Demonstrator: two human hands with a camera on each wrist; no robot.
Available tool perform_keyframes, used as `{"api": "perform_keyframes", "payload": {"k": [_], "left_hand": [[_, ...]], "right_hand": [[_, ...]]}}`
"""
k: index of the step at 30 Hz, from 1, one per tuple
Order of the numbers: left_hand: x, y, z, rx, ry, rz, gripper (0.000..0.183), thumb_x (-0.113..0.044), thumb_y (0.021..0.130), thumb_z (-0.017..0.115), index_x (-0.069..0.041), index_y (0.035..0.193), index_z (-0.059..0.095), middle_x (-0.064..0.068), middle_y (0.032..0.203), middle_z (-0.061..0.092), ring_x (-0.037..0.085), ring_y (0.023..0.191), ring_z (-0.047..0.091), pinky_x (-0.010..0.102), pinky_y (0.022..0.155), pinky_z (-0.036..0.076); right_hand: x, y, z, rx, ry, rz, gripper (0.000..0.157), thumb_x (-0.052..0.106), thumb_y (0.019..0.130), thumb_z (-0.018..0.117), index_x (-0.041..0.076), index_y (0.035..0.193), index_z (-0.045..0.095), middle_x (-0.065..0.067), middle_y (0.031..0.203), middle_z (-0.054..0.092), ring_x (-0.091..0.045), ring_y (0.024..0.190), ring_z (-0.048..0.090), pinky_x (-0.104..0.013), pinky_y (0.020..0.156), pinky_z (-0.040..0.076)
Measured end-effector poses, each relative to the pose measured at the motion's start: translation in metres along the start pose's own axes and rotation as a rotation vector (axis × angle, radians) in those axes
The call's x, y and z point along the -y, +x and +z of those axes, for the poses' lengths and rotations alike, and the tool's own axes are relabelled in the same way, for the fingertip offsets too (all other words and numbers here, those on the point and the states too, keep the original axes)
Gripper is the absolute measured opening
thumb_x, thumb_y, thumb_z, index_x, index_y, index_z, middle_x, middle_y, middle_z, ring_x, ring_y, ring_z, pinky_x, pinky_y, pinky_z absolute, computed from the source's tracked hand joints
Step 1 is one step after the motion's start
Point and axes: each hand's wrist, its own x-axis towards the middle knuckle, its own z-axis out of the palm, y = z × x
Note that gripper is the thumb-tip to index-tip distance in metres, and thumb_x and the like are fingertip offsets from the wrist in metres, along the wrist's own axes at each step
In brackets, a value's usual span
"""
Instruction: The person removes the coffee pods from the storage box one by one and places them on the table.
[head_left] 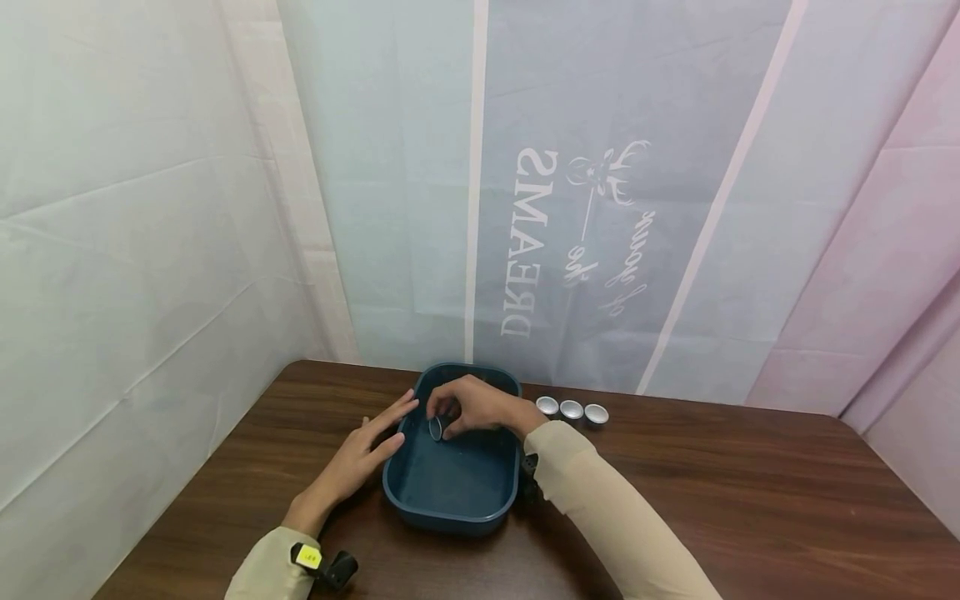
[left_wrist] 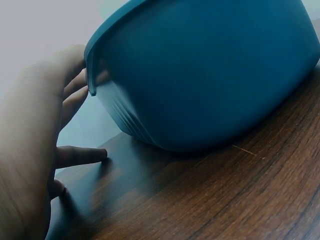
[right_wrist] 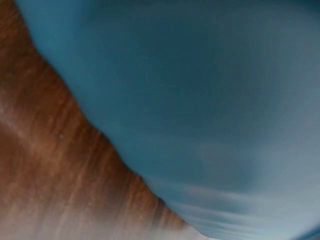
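Observation:
A deep blue plastic basin (head_left: 448, 522) stands on the table. Reaching in over its right side, my right hand (head_left: 477, 403) pinches a small dark cup with a silvery rim (head_left: 436, 429) between thumb and fingers. The cup is tipped on its side, low inside the basin. My left hand (head_left: 360, 457) rests at the basin's left rim with its fingers extended. In the left wrist view, some fingertips reach behind the rim (left_wrist: 91, 75), while others point down by the tabletop. The right wrist view shows only the basin's outer wall (right_wrist: 175, 100), with the right hand out of frame.
Three small cups (head_left: 572, 409) with silvery insides stand in a row right of the basin, near the back edge of the brown wooden table (head_left: 720, 492). A printed curtain (head_left: 405, 208) hangs behind the table, and a pale cloth (head_left: 150, 250) hangs at the left.

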Motion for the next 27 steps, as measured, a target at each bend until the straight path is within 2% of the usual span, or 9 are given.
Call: {"api": "perform_keyframes", "payload": {"k": [12, 21, 27], "left_hand": [[-0.0026, 0.0001, -0.0002, 0.0, 0.009, -0.002, 0.049, -0.014, 0.101, 0.047, -0.015, 0.149, 0.037, 0.001, 0.156, 0.024, 0.032, 0.139, 0.028, 0.078, 0.096, 0.004], [0.0006, -0.0002, 0.0012, -0.012, 0.006, -0.001, 0.049, -0.014, 0.101, 0.046, -0.018, 0.149, 0.037, 0.001, 0.156, 0.024, 0.031, 0.139, 0.028, 0.078, 0.095, 0.004], [0.0009, -0.0007, 0.0014, -0.017, 0.015, -0.002, 0.049, -0.014, 0.101, 0.047, -0.018, 0.149, 0.037, 0.001, 0.156, 0.025, 0.032, 0.139, 0.028, 0.079, 0.095, 0.003]], "right_hand": [[0.0019, -0.0014, -0.0008, 0.067, 0.032, -0.036, 0.027, 0.011, 0.076, 0.082, 0.018, 0.098, 0.07, 0.011, 0.095, 0.064, -0.005, 0.089, 0.06, -0.019, 0.076, 0.051], [0.0014, -0.0011, -0.001, 0.056, 0.039, -0.029, 0.024, 0.014, 0.076, 0.082, 0.019, 0.096, 0.07, 0.012, 0.093, 0.064, -0.005, 0.088, 0.061, -0.018, 0.074, 0.051], [0.0038, -0.0016, -0.0082, 0.035, 0.037, -0.019, 0.024, 0.015, 0.077, 0.082, 0.021, 0.097, 0.069, 0.013, 0.095, 0.063, -0.005, 0.09, 0.061, -0.018, 0.074, 0.051]]}}
